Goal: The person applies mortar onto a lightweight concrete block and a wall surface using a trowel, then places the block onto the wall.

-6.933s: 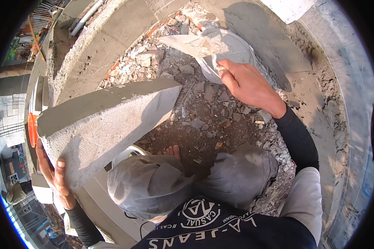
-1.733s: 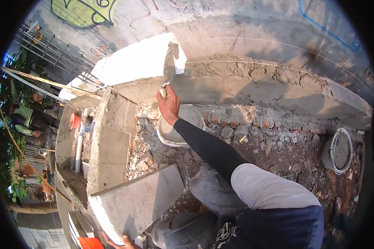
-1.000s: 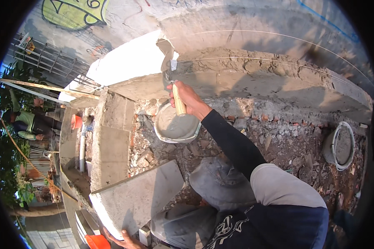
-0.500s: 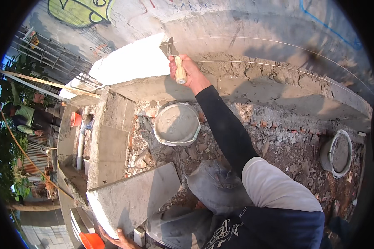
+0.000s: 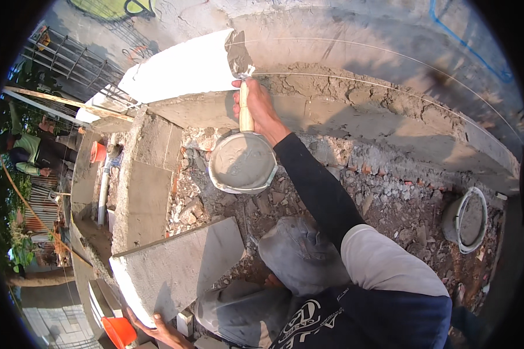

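Observation:
My right hand (image 5: 259,109) grips the wooden handle of a trowel (image 5: 243,72), whose mortar-coated blade presses against the end face of a white block (image 5: 183,70) set on the wall course. A bed of wet grey mortar (image 5: 355,99) runs along the wall to the right of the block, under a taut string line (image 5: 390,87). Below the hand stands a round bucket (image 5: 243,163) of grey mortar. My left hand (image 5: 157,328) rests at the lower edge of a second grey block (image 5: 180,270) that stands tilted by my knees.
Brick rubble (image 5: 402,198) covers the ground inside the walls. A second bucket (image 5: 467,220) stands at the right. A low rendered wall (image 5: 145,174) runs down the left, with a white pipe (image 5: 103,192) beside it. Another person (image 5: 32,154) crouches at far left. An orange container (image 5: 117,331) sits below.
My right hand lifted the loaded trowel from the bucket up to the end of the white block. The left hand stayed on the grey block.

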### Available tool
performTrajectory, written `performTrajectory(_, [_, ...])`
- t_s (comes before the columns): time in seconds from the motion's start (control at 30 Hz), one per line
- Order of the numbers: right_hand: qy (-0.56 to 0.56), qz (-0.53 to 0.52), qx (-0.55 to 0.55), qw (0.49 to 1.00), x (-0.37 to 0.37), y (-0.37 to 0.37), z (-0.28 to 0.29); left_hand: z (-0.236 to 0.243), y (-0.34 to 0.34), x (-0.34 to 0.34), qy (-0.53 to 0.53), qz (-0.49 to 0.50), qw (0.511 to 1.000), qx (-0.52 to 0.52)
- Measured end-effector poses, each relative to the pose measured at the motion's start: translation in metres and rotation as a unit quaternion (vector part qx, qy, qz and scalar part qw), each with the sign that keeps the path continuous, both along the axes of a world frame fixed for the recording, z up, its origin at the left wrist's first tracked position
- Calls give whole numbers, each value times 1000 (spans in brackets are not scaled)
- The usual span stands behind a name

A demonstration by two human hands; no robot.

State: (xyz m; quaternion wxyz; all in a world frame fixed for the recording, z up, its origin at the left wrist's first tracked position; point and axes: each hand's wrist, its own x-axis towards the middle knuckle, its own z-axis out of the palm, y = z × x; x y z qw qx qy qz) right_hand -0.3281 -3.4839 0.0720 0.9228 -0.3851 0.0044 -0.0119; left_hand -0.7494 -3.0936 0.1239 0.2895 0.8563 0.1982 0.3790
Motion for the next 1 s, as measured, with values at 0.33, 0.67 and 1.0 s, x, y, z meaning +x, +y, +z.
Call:
performTrajectory(0.33, [33,220,-286,932,-110,11,-42,5,0,-7,-26,0,998,-64])
performTrajectory(0.67, [-372,52,-910,175,-41,7,-140,-11,8,-11,-66,-19,988,-139])
performTrajectory(1.0, [-250,288,-828,411,2,17,-180,-5,5,-1,-62,16,991,-114])
